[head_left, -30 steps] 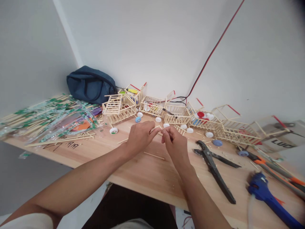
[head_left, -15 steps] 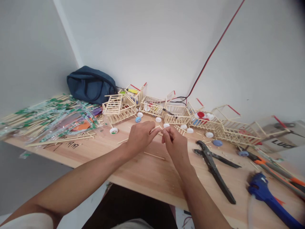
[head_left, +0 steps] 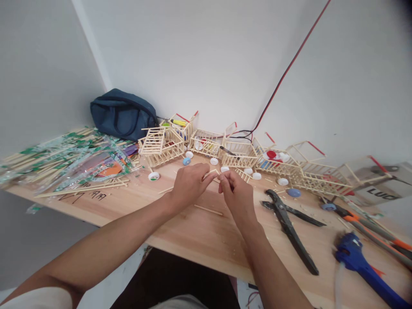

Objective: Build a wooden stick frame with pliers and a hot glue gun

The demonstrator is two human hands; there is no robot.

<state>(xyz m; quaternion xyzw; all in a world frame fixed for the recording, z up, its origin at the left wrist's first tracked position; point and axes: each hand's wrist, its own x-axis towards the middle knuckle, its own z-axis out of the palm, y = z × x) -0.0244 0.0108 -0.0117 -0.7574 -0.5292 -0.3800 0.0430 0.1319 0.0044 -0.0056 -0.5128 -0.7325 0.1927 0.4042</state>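
My left hand [head_left: 189,183] is closed above the middle of the wooden table, its thumb and forefinger pinched around a short wooden stick [head_left: 211,172]. Close beside it, my right hand [head_left: 236,191] is closed too, with its fingertips pressed together near the stick's end. Whatever those right fingertips hold is hidden or too small to make out. A loose wooden stick [head_left: 208,210] lies on the table just below both hands. Behind them stands a row of small carts made of glued sticks, one of them [head_left: 240,154] straight beyond my right hand.
Black pliers [head_left: 288,225] and a blue glue gun [head_left: 363,266] lie at the right. Bagged chopsticks [head_left: 64,159] spread over the left side, under a blue bag [head_left: 124,115]. Several bottle caps, including a white one [head_left: 153,176], are scattered before the carts. A cardboard box [head_left: 386,191] sits far right.
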